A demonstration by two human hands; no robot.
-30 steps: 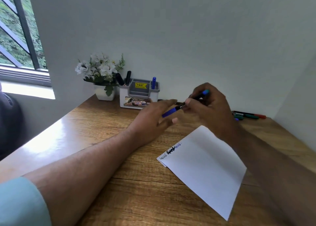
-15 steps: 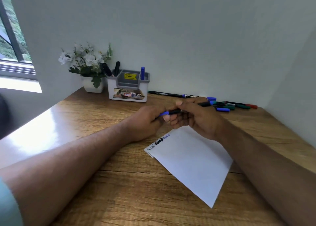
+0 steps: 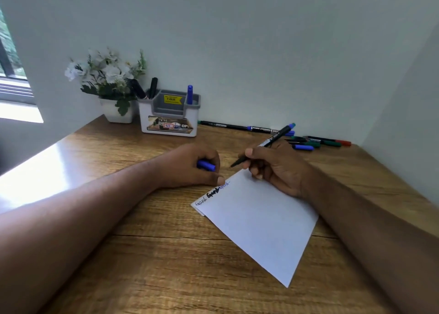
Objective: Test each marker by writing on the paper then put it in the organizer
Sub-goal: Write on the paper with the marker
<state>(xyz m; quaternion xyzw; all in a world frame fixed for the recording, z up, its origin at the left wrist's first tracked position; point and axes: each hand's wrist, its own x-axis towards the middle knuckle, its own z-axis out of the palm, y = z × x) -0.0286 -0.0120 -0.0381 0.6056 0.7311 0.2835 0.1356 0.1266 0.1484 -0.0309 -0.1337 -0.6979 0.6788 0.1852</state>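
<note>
Marker (image 3: 266, 144): slim, black, blue-ended, uncapped

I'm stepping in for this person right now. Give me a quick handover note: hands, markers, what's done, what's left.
Left hand holds the blue cap, fingertips at the paper's top edge.
Right hand grips the uncapped marker, tip just above the desk, off the paper.
Done: three scribbles on the paper; three markers stand in the organizer.
Left: test this one, recap it, store it, then the loose markers by the wall.
</note>
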